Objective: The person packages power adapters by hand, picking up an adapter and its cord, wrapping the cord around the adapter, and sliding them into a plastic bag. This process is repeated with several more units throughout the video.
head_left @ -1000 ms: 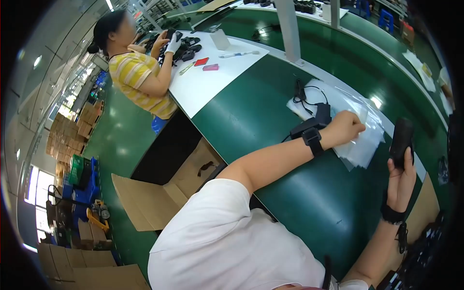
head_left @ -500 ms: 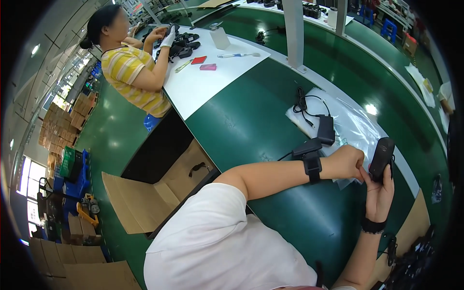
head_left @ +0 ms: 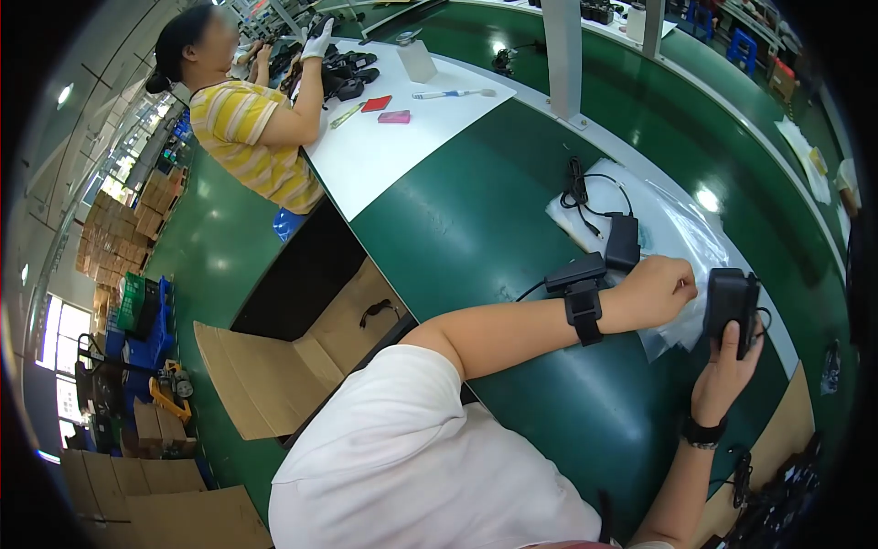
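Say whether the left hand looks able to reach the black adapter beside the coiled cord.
Probably yes: the left hand is close by and nothing seems to cover the black adapter, though the fingers are curled.

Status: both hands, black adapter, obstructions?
Right hand gripping black adapter. Left hand curled above plastic bags, grip unclear. Second adapter lying on them.
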Demonstrator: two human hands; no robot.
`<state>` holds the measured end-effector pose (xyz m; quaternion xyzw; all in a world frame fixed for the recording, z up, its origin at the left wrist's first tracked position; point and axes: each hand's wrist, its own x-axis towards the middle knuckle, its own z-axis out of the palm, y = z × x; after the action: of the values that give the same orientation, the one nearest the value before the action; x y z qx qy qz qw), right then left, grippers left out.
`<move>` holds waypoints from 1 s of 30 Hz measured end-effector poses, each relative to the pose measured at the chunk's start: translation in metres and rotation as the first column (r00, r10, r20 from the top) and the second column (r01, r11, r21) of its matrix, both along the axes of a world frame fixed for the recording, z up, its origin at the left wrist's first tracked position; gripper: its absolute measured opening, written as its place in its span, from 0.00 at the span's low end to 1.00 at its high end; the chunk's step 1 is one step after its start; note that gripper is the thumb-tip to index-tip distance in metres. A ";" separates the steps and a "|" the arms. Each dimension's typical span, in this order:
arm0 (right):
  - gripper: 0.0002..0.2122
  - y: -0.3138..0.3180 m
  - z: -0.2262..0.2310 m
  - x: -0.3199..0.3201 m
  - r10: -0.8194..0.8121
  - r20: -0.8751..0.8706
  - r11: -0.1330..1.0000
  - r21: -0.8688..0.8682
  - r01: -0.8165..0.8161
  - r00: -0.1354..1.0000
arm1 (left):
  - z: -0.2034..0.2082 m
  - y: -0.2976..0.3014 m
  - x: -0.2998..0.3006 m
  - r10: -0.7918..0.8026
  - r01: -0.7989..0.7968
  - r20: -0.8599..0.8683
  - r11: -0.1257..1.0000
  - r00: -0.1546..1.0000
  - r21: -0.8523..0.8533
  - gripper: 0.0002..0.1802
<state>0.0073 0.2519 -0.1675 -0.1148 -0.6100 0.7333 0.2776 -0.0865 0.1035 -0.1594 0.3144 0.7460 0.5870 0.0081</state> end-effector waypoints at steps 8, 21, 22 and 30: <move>0.17 -0.006 0.013 0.001 0.216 -0.010 0.909 -0.363 -0.205 0.976 | -0.004 0.008 0.010 -0.151 0.123 0.376 0.987 0.914 0.099 0.07; 0.18 -0.018 0.008 0.007 -0.160 0.085 0.516 0.857 0.010 0.983 | 0.020 -0.003 0.002 -0.054 -0.088 0.405 0.942 0.913 0.323 0.06; 0.18 -0.022 0.004 0.009 -0.157 0.094 0.500 0.866 -0.003 0.983 | 0.021 -0.003 0.007 0.026 -0.096 0.256 0.959 0.966 0.267 0.06; 0.18 -0.023 0.007 0.010 -0.009 0.104 0.407 0.909 -0.091 0.995 | 0.024 0.001 0.020 -0.046 0.029 -0.385 0.998 0.922 -0.050 0.04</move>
<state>0.0171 0.2294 -0.1608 0.0360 -0.9253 0.2839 0.2489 -0.0669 0.1044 -0.1354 0.4379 0.7392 0.4971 -0.1210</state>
